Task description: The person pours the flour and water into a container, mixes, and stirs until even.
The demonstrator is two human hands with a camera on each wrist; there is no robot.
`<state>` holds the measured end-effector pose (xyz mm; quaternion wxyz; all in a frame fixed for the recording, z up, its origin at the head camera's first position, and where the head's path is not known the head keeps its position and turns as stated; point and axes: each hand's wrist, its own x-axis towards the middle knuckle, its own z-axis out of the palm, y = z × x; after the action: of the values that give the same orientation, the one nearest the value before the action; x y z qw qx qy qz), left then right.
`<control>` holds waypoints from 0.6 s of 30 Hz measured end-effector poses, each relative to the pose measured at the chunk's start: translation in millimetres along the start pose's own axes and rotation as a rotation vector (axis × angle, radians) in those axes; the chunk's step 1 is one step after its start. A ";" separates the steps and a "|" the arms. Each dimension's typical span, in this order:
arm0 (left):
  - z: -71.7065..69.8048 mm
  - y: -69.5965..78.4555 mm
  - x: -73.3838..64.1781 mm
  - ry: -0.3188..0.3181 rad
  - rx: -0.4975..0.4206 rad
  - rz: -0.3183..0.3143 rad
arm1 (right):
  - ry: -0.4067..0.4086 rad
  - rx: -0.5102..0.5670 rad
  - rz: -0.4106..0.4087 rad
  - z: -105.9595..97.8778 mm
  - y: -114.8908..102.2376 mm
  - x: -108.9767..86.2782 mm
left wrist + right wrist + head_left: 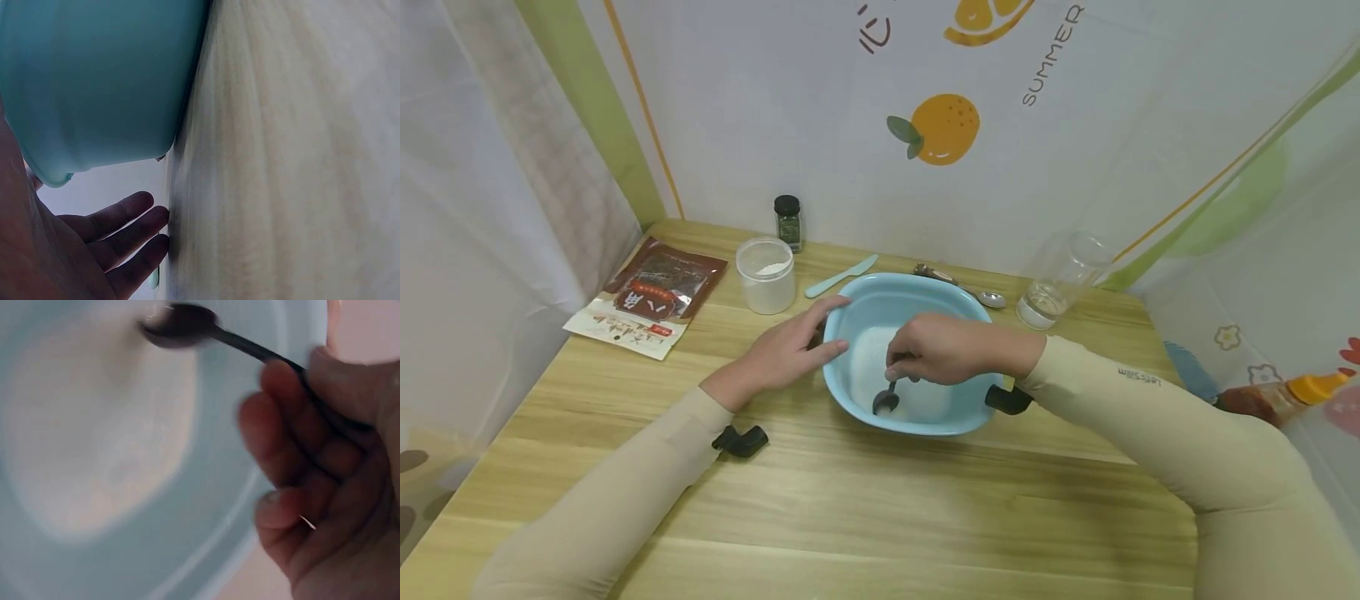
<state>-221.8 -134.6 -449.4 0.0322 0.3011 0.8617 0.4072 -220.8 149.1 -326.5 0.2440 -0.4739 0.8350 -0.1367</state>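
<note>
A light blue basin [917, 423] stands on the wooden table with a layer of white contents [100, 444] inside. My left hand [786, 350] rests at the basin's left rim, its thumb and index finger touching the edge. In the left wrist view the other left-hand fingers [128, 240] extend below the rim, apart from the basin's wall. Reaching over the basin, my right hand [934, 348] pinches the handle of a small dark spoon [184, 326] between thumb and fingers. The spoon's bowl points down close over the white contents.
Left of the basin lie a brown packet [662, 287], a tub with white powder [766, 279] and a black-lidded jar [788, 223]. Behind it are a pale green knife [842, 275] and a metal spoon [992, 299]. A glass [1045, 302] and an orange-capped bottle [1270, 400] are right.
</note>
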 end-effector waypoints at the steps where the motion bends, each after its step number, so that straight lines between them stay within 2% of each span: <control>1: -0.1 0.0 -0.2 0.000 0.000 0.000 | -0.036 -0.005 0.015 -3.8 2.3 -1.0; 6: 0.3 -0.8 -0.2 -0.002 -0.004 0.000 | -0.177 -0.073 0.172 -21.9 18.3 -5.3; 9: 1.5 -1.4 0.5 -0.003 -0.005 -0.002 | -0.190 -0.126 0.259 -28.5 29.6 -8.2; 13: 2.1 -1.9 1.3 -0.002 0.000 -0.008 | -0.116 -0.202 0.335 -32.3 40.5 -10.4; 18: 2.6 -3.2 1.2 0.003 0.009 -0.010 | 0.048 -0.318 0.417 -29.3 44.6 -8.0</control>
<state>-223.6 -133.7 -453.2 0.0317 0.2966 0.8649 0.4036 -265.4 178.8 -320.1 0.1694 -0.3205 0.9312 0.0382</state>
